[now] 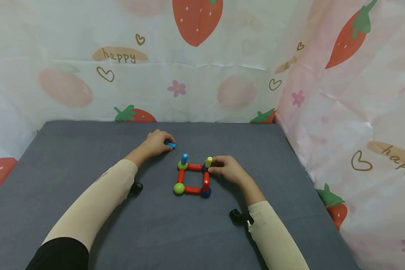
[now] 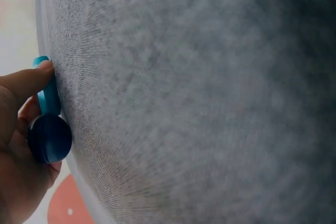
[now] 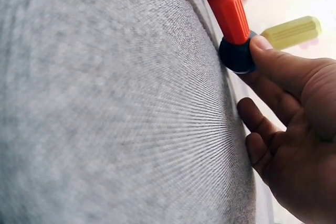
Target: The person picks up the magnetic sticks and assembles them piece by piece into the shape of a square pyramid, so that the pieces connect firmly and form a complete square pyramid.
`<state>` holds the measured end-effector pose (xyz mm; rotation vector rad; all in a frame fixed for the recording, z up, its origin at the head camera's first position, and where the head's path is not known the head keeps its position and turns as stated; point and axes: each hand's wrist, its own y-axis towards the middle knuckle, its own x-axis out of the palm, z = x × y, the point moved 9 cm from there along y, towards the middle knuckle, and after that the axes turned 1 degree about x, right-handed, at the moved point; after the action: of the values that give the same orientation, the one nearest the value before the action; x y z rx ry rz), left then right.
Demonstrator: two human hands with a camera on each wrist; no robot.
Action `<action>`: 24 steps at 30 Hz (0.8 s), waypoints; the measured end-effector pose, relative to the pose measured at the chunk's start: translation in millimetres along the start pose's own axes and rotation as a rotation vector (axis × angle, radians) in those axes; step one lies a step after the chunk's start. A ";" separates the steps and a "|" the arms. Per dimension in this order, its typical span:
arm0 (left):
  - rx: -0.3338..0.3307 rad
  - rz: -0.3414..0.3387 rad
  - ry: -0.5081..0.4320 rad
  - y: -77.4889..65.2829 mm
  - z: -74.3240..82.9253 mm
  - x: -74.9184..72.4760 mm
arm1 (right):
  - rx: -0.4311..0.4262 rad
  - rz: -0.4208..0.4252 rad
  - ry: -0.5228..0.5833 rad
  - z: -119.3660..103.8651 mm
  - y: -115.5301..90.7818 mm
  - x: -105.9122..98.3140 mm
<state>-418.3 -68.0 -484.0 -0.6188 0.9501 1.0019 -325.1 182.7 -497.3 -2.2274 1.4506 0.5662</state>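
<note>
A square of red magnetic rods (image 1: 192, 190) joined by balls lies on the grey cloth. Its left corners are green balls (image 1: 179, 188); its right corners are dark blue balls (image 1: 206, 192). Upright rods stand on three corners: blue (image 1: 184, 159) at far left, yellow-green (image 1: 208, 162) at far right, red (image 1: 206, 183) at near right. My right hand (image 1: 230, 169) pinches the far-right dark blue ball (image 3: 236, 56) between thumb and fingers. Beyond the square to the left, my left hand (image 1: 156, 143) holds a blue rod (image 2: 50, 95) with a dark blue ball (image 2: 52, 139) at its end.
A grey cloth (image 1: 148, 228) covers the table. Behind it and along the sides hangs a strawberry-print curtain (image 1: 195, 75). A black wrist device (image 1: 136, 187) shows under the left forearm, another black device (image 1: 237, 216) beside the right.
</note>
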 end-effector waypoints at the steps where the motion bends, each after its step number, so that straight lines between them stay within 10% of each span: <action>1: -0.001 0.002 -0.004 0.3 -0.4 0.0 | 0.001 0.000 -0.002 0.2 0.2 0.1; 17: -0.016 0.116 -0.369 -9.5 8.3 -21.7 | -0.010 0.003 0.023 -2.4 -1.9 1.0; 24: -0.015 0.159 -0.375 -17.2 18.6 -37.9 | -0.018 0.000 0.010 -1.8 -0.1 0.4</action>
<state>-404.0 -76.4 -441.5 -0.3524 0.6661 1.2175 -324.7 181.4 -496.0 -2.2467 1.4566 0.5705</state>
